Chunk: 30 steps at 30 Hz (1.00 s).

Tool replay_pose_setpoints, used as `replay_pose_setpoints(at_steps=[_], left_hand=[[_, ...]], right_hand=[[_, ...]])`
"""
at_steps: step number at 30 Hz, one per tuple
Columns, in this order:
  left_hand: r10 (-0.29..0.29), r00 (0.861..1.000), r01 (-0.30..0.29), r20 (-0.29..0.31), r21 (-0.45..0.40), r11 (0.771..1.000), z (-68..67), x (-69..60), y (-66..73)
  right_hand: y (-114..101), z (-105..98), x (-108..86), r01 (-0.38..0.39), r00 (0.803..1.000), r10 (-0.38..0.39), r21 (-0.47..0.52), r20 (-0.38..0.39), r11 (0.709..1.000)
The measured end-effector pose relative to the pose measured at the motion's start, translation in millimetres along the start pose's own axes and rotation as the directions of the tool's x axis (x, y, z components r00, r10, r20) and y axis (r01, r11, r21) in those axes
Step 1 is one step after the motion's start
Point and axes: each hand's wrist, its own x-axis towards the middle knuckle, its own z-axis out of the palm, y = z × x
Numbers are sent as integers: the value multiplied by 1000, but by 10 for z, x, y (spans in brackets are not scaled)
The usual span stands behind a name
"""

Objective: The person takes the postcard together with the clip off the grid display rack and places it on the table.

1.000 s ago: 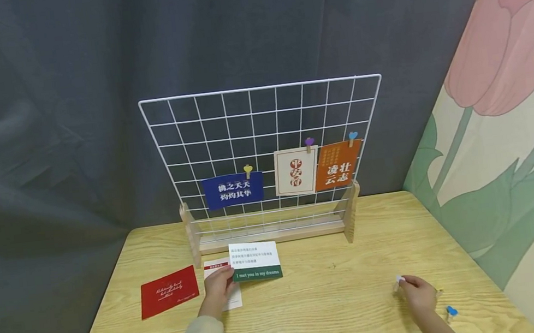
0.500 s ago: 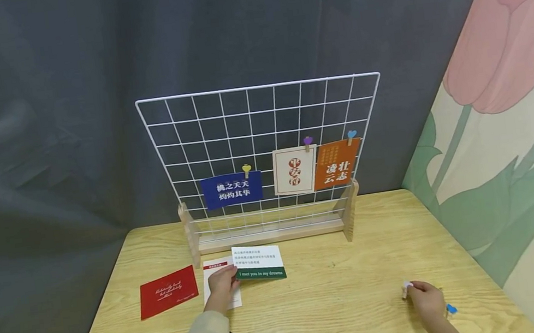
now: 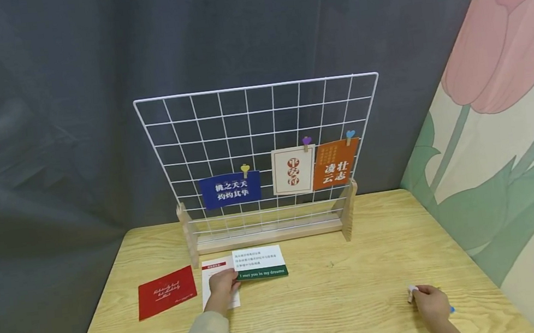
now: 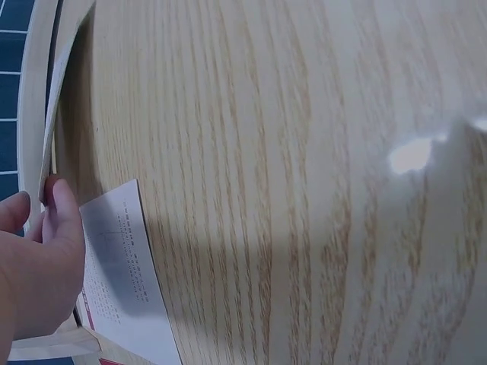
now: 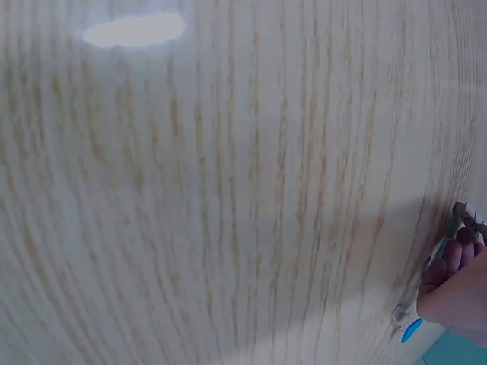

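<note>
A white-and-green card (image 3: 259, 261) is pinched at its left edge by my left hand (image 3: 223, 289). In the left wrist view the card (image 4: 62, 91) appears edge-on, tilted up off the table between thumb and fingers. Beneath that hand lies a white card with a red band (image 3: 215, 265), partly covered. Over on the right, my right hand (image 3: 433, 304) pinches a small clothespin with a white top (image 3: 412, 289). Close beside this hand lies a clothespin with a blue top (image 5: 412, 330), mostly hidden in the head view. A bit of yellow shows behind the hand.
A white wire grid (image 3: 258, 87) stands in a wooden base (image 3: 270, 236) at the back. Clothespins hold a blue card (image 3: 231, 190), a white card (image 3: 294, 170) and an orange card (image 3: 336, 164) on it. A red card (image 3: 166, 293) lies at the left.
The white-and-green card has come down slightly and shifted a little right with my left hand. My right hand has moved right and nearer me with the clothespin, covering more of the blue-topped one.
</note>
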Motion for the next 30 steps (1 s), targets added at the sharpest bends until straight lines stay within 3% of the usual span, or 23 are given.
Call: replay_pose_setpoints(at_steps=[4,5,8,10,12,15,17,19,23,30], left_hand=[[9,1000,-10,17,72,997,-9,7,-37],[33,999,-35,29,69,997,-18,5,-52],[21,1000,-21,-3,148,989,24,-45,-15],[69,998,-70,11,157,985,40,-81,6],[41,998,-29,-45,236,971,169,-329,255],[41,996,-13,-85,306,952,418,-902,806],[10,993,35,-120,367,930,587,-1259,1154],[26,993,23,-111,413,910,671,-1423,1305],[59,994,-8,-88,492,870,715,-1448,1324],[61,995,-6,-83,546,838,731,-1451,1356]], right_hand=[[32,-12,0,10,1000,-10,-8,5,1000],[39,-16,-1,16,1000,-16,-4,10,1000],[53,-28,0,25,1000,-24,-22,9,999],[59,-41,7,27,1000,-27,-43,8,999],[69,-52,19,23,1000,-23,-70,0,997],[90,-74,36,20,1000,-20,-92,4,996],[108,-88,48,20,1000,-19,-98,9,995],[125,-101,59,24,1000,-23,-102,11,994],[137,-126,65,22,1000,-20,-110,15,994],[90,-187,29,-41,997,50,-148,58,988]])
